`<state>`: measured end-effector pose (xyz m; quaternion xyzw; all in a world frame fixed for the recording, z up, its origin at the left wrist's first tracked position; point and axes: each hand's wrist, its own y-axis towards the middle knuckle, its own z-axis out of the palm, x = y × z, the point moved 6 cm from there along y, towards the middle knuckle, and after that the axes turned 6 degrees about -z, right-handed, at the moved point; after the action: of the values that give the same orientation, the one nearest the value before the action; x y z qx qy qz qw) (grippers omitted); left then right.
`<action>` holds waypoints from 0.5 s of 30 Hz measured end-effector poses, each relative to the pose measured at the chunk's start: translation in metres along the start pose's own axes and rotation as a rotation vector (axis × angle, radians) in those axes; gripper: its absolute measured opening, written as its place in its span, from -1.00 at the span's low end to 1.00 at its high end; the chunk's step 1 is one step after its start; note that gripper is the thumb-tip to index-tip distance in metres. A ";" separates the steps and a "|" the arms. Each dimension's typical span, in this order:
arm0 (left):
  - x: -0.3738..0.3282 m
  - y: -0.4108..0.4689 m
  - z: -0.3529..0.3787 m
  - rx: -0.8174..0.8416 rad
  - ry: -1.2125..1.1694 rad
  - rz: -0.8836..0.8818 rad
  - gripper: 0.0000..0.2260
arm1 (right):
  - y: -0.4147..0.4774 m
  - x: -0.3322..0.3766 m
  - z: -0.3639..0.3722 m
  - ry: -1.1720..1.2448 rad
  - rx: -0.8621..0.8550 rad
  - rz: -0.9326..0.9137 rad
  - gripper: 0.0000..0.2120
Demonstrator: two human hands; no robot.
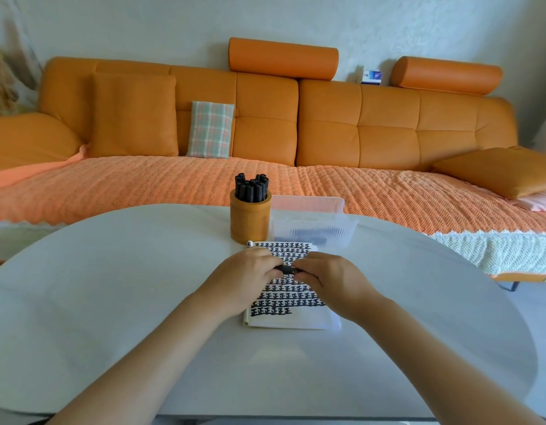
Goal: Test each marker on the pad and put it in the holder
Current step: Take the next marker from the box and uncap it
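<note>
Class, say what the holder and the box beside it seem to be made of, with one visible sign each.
Holder: probably wood or bamboo, matt; orange-brown with fine vertical ribbing. Box: clear plastic, slightly frosted; dark shapes inside show through its wall.

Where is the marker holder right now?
In the head view, the holder stands near the centre, just behind the pad and left of the clear box.

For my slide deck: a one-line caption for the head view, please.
Left hand and right hand grip a black marker over the scribbled pad, near the orange holder on a white table.
</note>
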<state>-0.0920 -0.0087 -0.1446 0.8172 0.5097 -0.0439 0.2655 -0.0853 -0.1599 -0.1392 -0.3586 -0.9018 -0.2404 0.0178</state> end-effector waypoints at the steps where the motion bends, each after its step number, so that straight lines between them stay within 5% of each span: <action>1: 0.001 0.001 0.000 0.036 -0.060 -0.055 -0.82 | 0.000 0.002 -0.003 -0.074 -0.042 -0.057 -0.83; 6: 0.006 0.003 -0.001 0.070 -0.215 -0.120 -0.82 | 0.000 0.007 -0.011 -0.220 -0.089 -0.132 -0.75; 11: -0.001 0.002 -0.003 -0.018 0.038 0.104 -0.88 | -0.002 -0.011 0.005 0.236 0.103 0.188 -0.79; 15: 0.016 0.001 -0.003 0.052 -0.109 -0.104 -0.82 | -0.003 -0.010 -0.011 -0.047 -0.041 -0.024 -0.91</action>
<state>-0.0843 0.0052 -0.1470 0.7927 0.5348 -0.1151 0.2690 -0.0819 -0.1731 -0.1325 -0.3538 -0.9011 -0.2504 -0.0137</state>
